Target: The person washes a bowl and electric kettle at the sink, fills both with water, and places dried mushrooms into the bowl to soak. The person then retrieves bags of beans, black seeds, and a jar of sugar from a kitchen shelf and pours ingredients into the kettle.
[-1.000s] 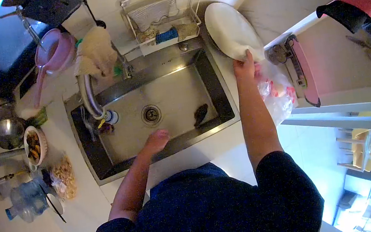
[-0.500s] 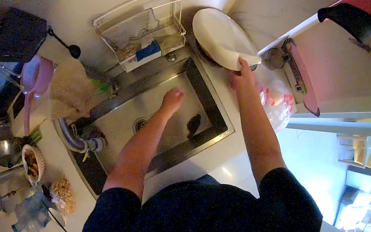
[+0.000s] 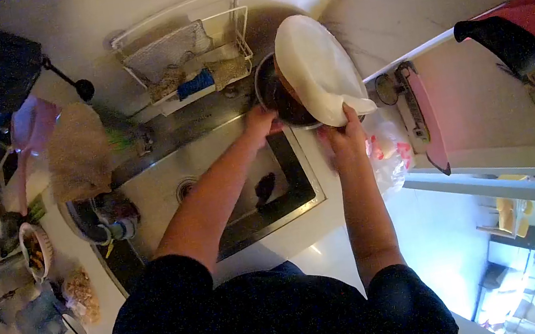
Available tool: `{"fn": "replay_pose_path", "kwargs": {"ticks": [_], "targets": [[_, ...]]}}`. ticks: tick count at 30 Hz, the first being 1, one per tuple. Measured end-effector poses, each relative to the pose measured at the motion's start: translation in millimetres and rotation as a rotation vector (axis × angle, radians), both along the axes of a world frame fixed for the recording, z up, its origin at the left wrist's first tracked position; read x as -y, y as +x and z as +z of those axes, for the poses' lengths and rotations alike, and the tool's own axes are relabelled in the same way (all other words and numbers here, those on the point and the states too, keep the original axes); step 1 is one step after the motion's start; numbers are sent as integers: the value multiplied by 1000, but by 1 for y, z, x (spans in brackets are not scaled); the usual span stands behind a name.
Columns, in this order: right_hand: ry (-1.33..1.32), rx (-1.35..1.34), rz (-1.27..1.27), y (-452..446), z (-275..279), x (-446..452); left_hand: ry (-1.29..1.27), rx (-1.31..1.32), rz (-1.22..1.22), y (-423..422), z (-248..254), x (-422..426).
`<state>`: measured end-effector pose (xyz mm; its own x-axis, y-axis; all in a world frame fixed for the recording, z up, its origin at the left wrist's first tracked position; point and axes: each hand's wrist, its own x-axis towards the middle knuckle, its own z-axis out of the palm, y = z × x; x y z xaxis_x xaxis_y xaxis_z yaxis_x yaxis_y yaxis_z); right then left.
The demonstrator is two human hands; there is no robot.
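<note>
My right hand (image 3: 346, 135) pinches the near edge of a white oval lid-like dish (image 3: 318, 64), which is raised and tilted. Under it stands a round metal pot (image 3: 260, 88) with something dark inside, partly covered by the dish. At the pot's near left rim is my left hand (image 3: 261, 126), its thumb and fingers appearing closed on the rim, slightly blurred. Below my hands lies the steel sink (image 3: 220, 174), with a dark lump (image 3: 265, 188) on its floor that I cannot identify.
A wire rack (image 3: 194, 59) with cloths hangs behind the sink. The faucet (image 3: 91, 223) is at its left. A plastic bag (image 3: 390, 165) sits right of my right forearm. Further left are a bowl of food (image 3: 36, 251) and a bag of light bits (image 3: 80, 294).
My left hand has moved from above the sink up and right to the pot's rim. The white dish has lifted and shifted, so more of the pot shows.
</note>
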<state>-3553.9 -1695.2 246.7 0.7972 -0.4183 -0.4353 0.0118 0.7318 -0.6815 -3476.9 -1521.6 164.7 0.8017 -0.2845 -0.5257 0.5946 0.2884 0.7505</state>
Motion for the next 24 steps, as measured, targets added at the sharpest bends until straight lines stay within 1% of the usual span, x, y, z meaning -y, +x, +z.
{"fn": "replay_pose_path", "kwargs": {"ticks": [1,2,4,5,6,7,8,9,10,11,13,16,19,22,23,24], "targets": [[-17,22,0,-2,6,-6,-39,-13,-8,-21,6,-12],[-34,45,-1,-4,12,-12,-27,-7,-25,-39,8,-26],[202,-6,-86,1,24,-18,32,-37,-27,-79,-2,-62],[106,11,-36,-2,21,-19,76,-68,-10,-99,-12,-81],[9,33,15,-4,13,-18,72,-141,8,-117,-10,-100],[-3,25,9,-3,6,-18,67,-215,27,-137,-6,-119],[-15,16,3,-3,-1,-19,22,-196,20,-155,8,-143],[57,-25,-58,5,-8,-21,-22,-177,15,-172,19,-166],[128,-67,-116,10,-13,-24,-42,-195,63,-190,12,-185],[109,-80,-143,11,-18,-29,-63,-212,113,-205,5,-202],[77,-111,-200,13,-30,-41,142,-264,124,-232,22,-231],[76,-131,-225,12,-62,-44,-29,-194,251,-277,-17,-279],[142,-149,-219,4,-62,-45,50,-262,361,-294,11,-286],[63,-147,-184,2,-84,-38,126,-288,453,-307,13,-292],[-24,-158,-119,0,-102,-31,128,-270,440,-307,12,-293],[-220,-154,17,-2,-123,-22,131,-260,432,-306,10,-294]]}}
